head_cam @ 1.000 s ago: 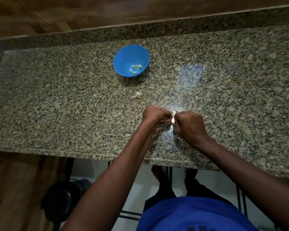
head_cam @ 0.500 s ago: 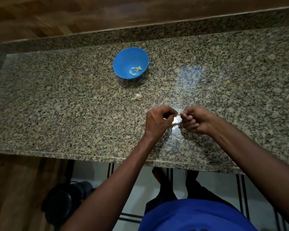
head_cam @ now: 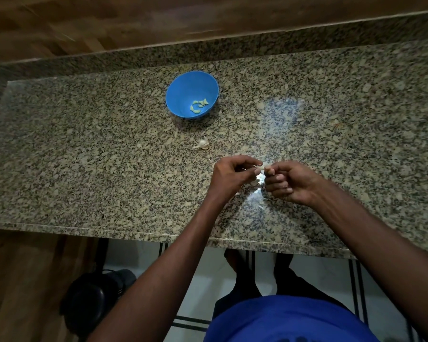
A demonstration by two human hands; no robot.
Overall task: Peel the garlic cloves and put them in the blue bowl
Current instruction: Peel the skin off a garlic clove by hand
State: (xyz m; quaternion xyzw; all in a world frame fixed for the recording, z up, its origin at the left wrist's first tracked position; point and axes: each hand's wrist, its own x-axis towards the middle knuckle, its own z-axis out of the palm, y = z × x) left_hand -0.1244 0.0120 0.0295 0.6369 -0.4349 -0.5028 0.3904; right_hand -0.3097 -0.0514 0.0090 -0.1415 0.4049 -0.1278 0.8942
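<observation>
Over a speckled granite counter [head_cam: 84, 169], a person's left hand [head_cam: 232, 175] and right hand [head_cam: 290, 182] meet fingertip to fingertip, both pinching one small garlic clove [head_cam: 263, 167] held above the stone, seemingly so each can tug the papery skin against the other's grip. The blue bowl [head_cam: 183, 95] waits well beyond the hands, several peeled cloves [head_cam: 199, 106] already inside (pale against the blue), while a remnant of the garlic bulb [head_cam: 203, 144] lies between bowl and hands, within easy reach for the next clove.

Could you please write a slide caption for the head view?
Both hands pinch a garlic clove above the granite counter; peeled cloves lie in the blue bowl.
</observation>
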